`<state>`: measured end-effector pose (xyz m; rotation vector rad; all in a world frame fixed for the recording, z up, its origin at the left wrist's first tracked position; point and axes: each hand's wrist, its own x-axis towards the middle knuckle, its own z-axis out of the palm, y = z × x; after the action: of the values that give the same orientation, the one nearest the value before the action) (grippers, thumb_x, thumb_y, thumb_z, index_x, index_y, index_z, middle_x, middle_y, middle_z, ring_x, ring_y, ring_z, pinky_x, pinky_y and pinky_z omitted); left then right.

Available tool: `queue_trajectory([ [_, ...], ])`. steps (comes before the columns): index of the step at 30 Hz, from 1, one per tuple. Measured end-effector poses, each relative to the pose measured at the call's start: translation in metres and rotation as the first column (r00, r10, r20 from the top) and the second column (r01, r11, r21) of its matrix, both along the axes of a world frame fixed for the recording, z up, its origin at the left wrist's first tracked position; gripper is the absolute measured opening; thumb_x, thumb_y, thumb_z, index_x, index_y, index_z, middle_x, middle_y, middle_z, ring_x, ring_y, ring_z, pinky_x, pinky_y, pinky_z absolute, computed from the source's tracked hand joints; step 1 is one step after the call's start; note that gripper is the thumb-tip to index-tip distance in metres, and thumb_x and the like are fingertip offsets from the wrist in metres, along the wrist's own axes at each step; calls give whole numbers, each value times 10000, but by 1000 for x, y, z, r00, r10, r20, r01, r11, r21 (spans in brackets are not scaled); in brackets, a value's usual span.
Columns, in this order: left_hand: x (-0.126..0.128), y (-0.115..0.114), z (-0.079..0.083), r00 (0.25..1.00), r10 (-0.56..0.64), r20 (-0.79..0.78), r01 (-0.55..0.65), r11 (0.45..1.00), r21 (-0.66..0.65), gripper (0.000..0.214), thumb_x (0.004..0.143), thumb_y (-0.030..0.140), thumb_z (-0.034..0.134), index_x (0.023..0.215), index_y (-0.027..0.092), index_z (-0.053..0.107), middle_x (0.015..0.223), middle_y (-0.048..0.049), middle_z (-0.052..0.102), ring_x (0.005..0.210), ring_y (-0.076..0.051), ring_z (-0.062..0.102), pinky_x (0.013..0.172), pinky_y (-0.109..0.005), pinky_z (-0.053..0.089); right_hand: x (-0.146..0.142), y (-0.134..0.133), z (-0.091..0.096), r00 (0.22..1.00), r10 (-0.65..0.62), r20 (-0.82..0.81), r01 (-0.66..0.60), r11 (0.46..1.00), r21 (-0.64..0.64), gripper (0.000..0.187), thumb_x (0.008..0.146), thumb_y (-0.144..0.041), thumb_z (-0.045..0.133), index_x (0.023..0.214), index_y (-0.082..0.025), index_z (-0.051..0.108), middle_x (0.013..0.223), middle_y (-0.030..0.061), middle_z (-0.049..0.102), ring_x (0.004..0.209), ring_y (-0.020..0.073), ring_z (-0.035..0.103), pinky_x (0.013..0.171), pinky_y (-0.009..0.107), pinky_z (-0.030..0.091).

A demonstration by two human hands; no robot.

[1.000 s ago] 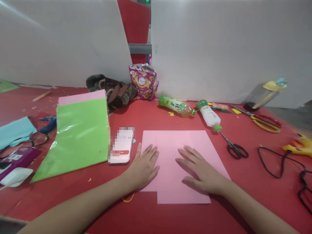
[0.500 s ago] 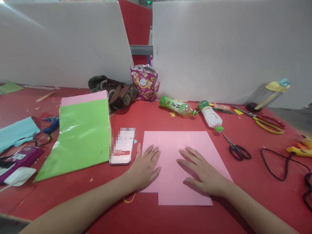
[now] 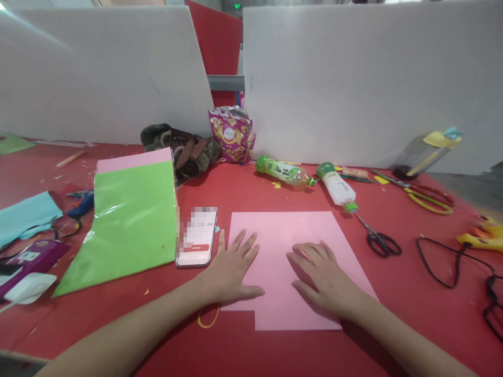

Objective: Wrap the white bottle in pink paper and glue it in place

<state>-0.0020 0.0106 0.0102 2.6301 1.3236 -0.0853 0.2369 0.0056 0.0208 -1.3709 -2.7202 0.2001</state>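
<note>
Red covers the worktop (image 3: 236, 352), and the pink paper (image 3: 275, 275) lies flat at its near middle, under both your hands. Its near edge is stepped, so it may be two overlapping sheets; you cannot tell for sure. The step in hand looks like steadying or smoothing it, and the next move seems to call for light, even pressure so the edges don't slip. Left of it lies a glossy pack of green and pink sheets (image 3: 135, 214). Your left hand (image 3: 231, 269) rests on the paper's left part, its grip spread wide; your right hand (image 3: 328, 280) lies on the right part, its grip loosely spread, pinching nothing. Behind, a purple snack bag (image 3: 231, 135) shows cut-off white lettering; the green-labelled drink bottle (image 3: 283, 172) carries dark characters too small to read. The smartphone (image 3: 197, 241), partly pixelated, shows digits ending in "06".
</note>
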Motion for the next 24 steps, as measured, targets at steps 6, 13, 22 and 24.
queue_trajectory([
  [6, 0, 2, 2, 1000, -8, 17, 7, 1000, 19, 797, 677, 702, 345, 1260, 159, 351, 1409, -138, 180, 1272, -374, 136, 904, -696, 10, -22, -13, 5, 977, -122, 173, 99, 986, 137, 305, 808, -246, 373, 1021, -122, 552, 868, 116, 590, 849, 246, 518, 879, 462, 301],
  [13, -2, 5, 1, 1000, -14, 16, 13, 999, 32, 817, 654, 740, 317, 1245, 178, 375, 1404, -136, 201, 1265, -374, 166, 896, -701, -1, -29, -9, 6, 916, -296, 270, 261, 952, 159, 330, 839, -286, 325, 917, -90, 579, 875, 154, 566, 811, 280, 507, 755, 473, 314],
  [22, 1, 4, 5, 1000, -20, -9, 20, 999, 32, 810, 665, 720, 336, 1245, 156, 378, 1394, -161, 215, 1256, -383, 182, 881, -715, -5, -15, 33, 3, 913, -342, 225, 311, 937, 161, 453, 814, -443, 340, 970, -74, 552, 944, 169, 558, 874, 306, 491, 739, 462, 316],
  [24, 2, 4, 6, 1000, -16, -6, 16, 1000, 20, 810, 667, 725, 324, 1245, 160, 378, 1397, -155, 212, 1260, -379, 174, 884, -712, -9, -13, 42, 4, 912, -347, 220, 320, 935, 150, 451, 809, -452, 345, 972, -84, 549, 935, 156, 561, 886, 296, 489, 745, 452, 315],
])
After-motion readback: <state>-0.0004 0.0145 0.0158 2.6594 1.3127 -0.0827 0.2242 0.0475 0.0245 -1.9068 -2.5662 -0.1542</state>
